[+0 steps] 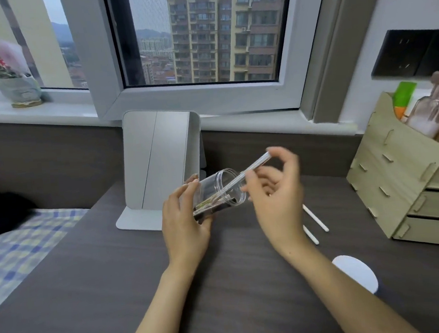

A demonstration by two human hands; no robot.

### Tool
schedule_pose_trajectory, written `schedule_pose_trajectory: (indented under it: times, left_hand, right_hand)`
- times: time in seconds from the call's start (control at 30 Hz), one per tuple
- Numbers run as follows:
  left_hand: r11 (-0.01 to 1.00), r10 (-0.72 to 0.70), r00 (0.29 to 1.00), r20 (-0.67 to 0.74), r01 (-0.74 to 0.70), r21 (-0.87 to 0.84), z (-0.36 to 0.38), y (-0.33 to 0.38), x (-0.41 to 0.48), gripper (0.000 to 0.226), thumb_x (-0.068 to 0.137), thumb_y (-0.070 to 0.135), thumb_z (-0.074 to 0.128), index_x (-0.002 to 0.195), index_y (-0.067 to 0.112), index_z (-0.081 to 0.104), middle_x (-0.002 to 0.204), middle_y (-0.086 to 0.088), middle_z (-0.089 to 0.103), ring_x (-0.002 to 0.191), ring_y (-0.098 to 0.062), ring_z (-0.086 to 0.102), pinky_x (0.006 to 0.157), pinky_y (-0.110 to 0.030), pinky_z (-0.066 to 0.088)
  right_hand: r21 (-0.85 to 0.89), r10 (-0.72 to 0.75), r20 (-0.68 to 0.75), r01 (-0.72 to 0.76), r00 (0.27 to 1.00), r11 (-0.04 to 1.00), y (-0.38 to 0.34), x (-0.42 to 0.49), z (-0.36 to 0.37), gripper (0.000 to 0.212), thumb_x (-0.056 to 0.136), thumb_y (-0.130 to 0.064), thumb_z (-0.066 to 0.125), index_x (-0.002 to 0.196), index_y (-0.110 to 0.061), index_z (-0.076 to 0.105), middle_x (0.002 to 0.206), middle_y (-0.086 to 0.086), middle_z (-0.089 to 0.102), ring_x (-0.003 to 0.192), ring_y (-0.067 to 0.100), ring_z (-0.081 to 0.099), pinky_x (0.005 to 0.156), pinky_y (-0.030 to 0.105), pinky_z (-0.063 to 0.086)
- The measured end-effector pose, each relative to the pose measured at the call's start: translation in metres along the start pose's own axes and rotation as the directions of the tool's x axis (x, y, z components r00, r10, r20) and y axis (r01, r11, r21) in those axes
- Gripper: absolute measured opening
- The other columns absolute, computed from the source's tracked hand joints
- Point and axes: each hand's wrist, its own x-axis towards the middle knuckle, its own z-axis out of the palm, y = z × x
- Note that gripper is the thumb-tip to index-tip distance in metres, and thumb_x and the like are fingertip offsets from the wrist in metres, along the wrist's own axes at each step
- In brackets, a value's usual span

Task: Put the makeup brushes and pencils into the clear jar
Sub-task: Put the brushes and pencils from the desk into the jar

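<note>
Hands meet over the dark bench (144,290), approx. mid-frame. Left hand (183,221) has its fingers clamped round the clear jar (220,190), held off the bench & tipped on its side, mouth facing right/up. Right hand (279,201) pinches a clear-handled brush (255,166) w/ fingertips together on its upper end; the lower end sits inside the jar mouth. Some dark & greenish items already lie in the jar, too blurred to name. Two white pencils (315,218) lie on the bench just right of the right hand, near each other. White round lid (355,274) by the right forearm. Mirror (160,165) stands behind the jar; wooden organiser (398,178) at far right.
</note>
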Motion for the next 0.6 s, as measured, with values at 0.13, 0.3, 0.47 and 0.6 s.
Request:
schedule_pose_trajectory:
  times: [0.13, 0.3, 0.47, 0.6]
  left_hand:
    - [0.999, 0.039, 0.999, 0.033, -0.038, -0.014, -0.001, 0.0, 0.0, 0.075, 0.053, -0.002, 0.081, 0.121, 0.013, 0.053, 0.119, -0.01, 0.057, 0.103, -0.02, 0.046, 0.086, -0.017, 0.029]
    - [0.999, 0.036, 0.999, 0.039, -0.035, -0.018, -0.002, 0.001, 0.0, 0.075, 0.054, -0.003, 0.081, 0.121, 0.012, 0.052, 0.12, -0.01, 0.057, 0.103, -0.02, 0.046, 0.085, -0.017, 0.029]
    - [0.999, 0.029, 0.999, 0.017, -0.029, -0.015, -0.001, 0.0, 0.0, 0.075, 0.052, -0.004, 0.081, 0.121, 0.011, 0.053, 0.118, -0.012, 0.058, 0.099, -0.02, 0.045, 0.081, -0.017, 0.028]
    - [1.0, -0.001, 1.0, -0.005, 0.001, -0.012, -0.001, -0.003, 0.0, 0.077, 0.053, -0.002, 0.082, 0.121, 0.013, 0.052, 0.116, -0.011, 0.058, 0.098, -0.021, 0.046, 0.081, -0.016, 0.027]
  right_hand:
    - [-0.215, -0.023, 0.028, 0.028, 0.999, 0.976, 0.018, -0.011, 0.004, 0.015, 0.085, -0.017, 0.067, 0.09, -0.029, 0.059, 0.076, -0.007, 0.07, 0.069, 0.01, 0.065, 0.066, 0.022, 0.05]
    - [-0.472, -0.206, 0.088, 0.223, 0.975, 0.853, 0.031, -0.012, 0.001, 0.019, 0.079, -0.032, 0.062, 0.074, -0.018, 0.074, 0.087, -0.005, 0.07, 0.081, 0.015, 0.056, 0.074, 0.026, 0.043]
    - [-0.505, -0.194, 0.146, 0.242, 0.97, 0.829, 0.037, -0.007, -0.007, 0.033, 0.085, -0.037, 0.051, 0.072, -0.018, 0.076, 0.1, -0.008, 0.067, 0.087, 0.013, 0.052, 0.078, 0.029, 0.038]
    - [-0.494, 0.09, -0.107, -0.132, 0.99, 0.859, 0.06, 0.025, -0.016, 0.028, 0.091, -0.022, 0.051, 0.078, -0.014, 0.074, 0.095, 0.0, 0.068, 0.097, 0.024, 0.055, 0.083, 0.027, 0.037]
